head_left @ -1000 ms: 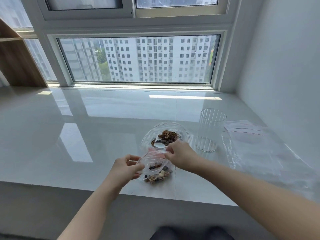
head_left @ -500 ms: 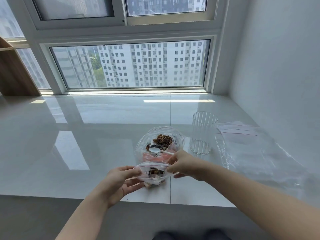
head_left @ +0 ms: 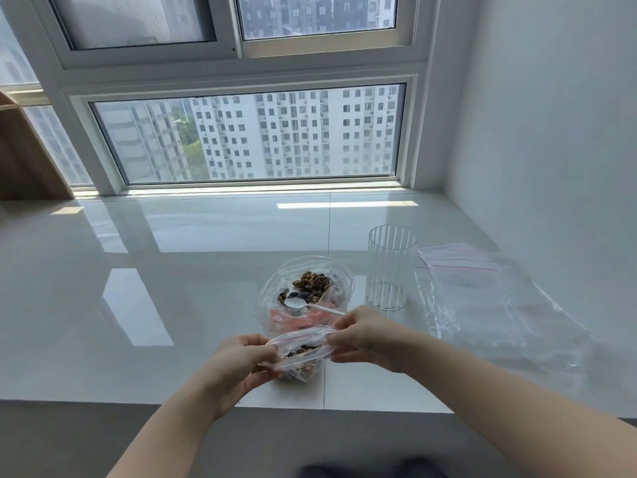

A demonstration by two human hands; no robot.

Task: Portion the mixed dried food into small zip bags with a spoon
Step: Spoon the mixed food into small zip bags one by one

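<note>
A small clear zip bag [head_left: 300,353] with a red strip along its top holds a portion of mixed dried food and hangs just above the sill's front edge. My left hand [head_left: 241,360] pinches its left top corner and my right hand [head_left: 362,334] pinches its right top corner. Behind it lies a large open clear bag [head_left: 275,298] with brown nuts and dark dried fruit [head_left: 312,286] inside. A white plastic spoon [head_left: 298,304] rests in that bag, its handle pointing right.
A ribbed clear glass [head_left: 391,267] stands to the right of the large bag. Flat empty zip bags [head_left: 482,298] lie further right, close to the white wall [head_left: 551,132]. The glossy white sill [head_left: 172,270] runs back to the window. A wooden shelf [head_left: 20,157] stands at far left.
Both hands lifted the small bag slightly and drew its top taut; the mouth, open a second ago, now lies flattened between the two pinches. The view tilted down.
</note>
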